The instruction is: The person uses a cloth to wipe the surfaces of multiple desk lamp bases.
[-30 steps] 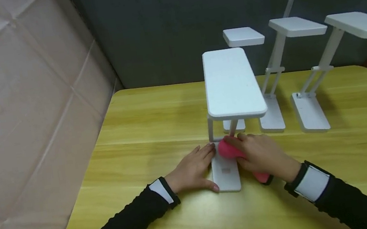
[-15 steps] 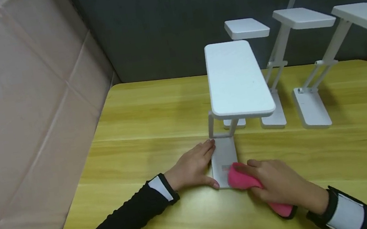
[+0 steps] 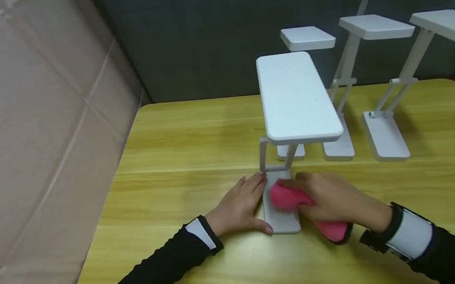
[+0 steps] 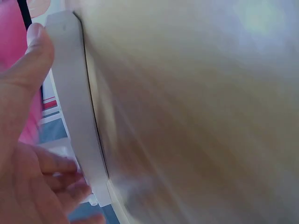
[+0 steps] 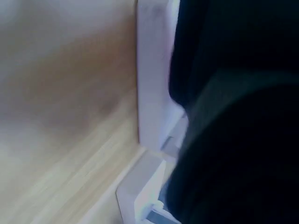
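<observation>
A white folding desk lamp (image 3: 299, 96) stands on the table, its flat head above and its base (image 3: 286, 223) lying towards me. My left hand (image 3: 238, 207) rests against the base's left edge, fingers fairly straight near the hinge and thumb at the front corner. In the left wrist view the thumb (image 4: 39, 51) touches the base's rim. My right hand (image 3: 331, 198) grips a pink cloth-like pad (image 3: 288, 196) with a black edge and presses it on the base's top. A dark shape blocks much of the right wrist view, where the base's side (image 5: 153, 70) shows.
Behind and to the right stand three similar white lamps: one (image 3: 309, 39) partly hidden, one in the middle (image 3: 376, 27), one at the right (image 3: 386, 135). A pale covered wall (image 3: 40, 162) borders the wooden table (image 3: 162, 170) on the left; a dark curtain hangs behind.
My right hand slid the pink pad from near the hinge to the base's front right, then back up to its middle. My left hand stays at the base's left edge.
</observation>
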### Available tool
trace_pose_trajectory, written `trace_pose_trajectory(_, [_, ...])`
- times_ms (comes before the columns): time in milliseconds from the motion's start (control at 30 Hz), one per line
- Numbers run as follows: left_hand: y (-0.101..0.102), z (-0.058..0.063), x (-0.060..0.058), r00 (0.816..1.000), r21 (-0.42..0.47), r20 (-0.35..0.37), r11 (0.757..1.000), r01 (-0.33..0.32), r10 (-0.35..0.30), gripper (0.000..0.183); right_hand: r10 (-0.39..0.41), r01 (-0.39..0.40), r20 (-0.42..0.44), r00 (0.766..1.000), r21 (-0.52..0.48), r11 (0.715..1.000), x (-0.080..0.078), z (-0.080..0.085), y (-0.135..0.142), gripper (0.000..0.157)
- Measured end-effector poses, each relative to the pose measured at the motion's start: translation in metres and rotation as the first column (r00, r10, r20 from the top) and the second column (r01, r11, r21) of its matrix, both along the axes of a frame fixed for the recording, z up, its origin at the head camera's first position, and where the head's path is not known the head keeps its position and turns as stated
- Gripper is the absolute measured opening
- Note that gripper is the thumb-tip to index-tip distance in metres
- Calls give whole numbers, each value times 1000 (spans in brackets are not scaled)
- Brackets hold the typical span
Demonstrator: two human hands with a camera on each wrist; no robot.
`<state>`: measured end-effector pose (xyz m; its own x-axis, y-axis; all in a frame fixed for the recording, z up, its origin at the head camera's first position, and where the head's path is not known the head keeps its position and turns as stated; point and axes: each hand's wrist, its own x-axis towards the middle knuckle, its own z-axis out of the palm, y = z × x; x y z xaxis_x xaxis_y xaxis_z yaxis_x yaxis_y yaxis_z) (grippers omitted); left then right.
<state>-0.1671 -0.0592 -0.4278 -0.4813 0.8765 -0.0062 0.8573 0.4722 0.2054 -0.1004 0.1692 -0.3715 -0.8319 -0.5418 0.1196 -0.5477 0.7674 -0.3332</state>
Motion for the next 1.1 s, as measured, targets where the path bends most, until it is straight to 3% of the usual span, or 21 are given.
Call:
trace_pose_trajectory(167, [3,-4,4,999,-43,-41,998,-36,35,117,-38,57,-245,969,70,996,-25,-21,-7,64])
trace_pose_trajectory(300, [3,-3,6,997,-60,-61,997,-53,49,116,-54,96,-296,954,127,987,-25,-33,-12,60])
trace_pose_trajectory(433, [3,2,5,995,-73,-68,995,-73,68,116,-22,58,-270,963,127,990,-15,-31,-13,54])
trace_pose_trajectory(600, [2,5,3,994,-91,-71,992,-88,81,118,36,-14,-161,986,135,991,5,-24,-13,54])
trace_pose_trajectory(867, [-1,2,0,992,-107,-84,989,-106,97,119,69,-67,-18,997,85,994,34,-25,-10,52])
trace_pose_trajectory(1000, [-3,1,-2,991,-106,-80,988,-115,107,118,125,-128,48,991,47,991,34,-21,-7,51])
trace_pose_trajectory(1100, [-6,1,-4,989,-82,-61,987,-136,132,119,136,-137,24,990,35,990,21,-16,-6,53])
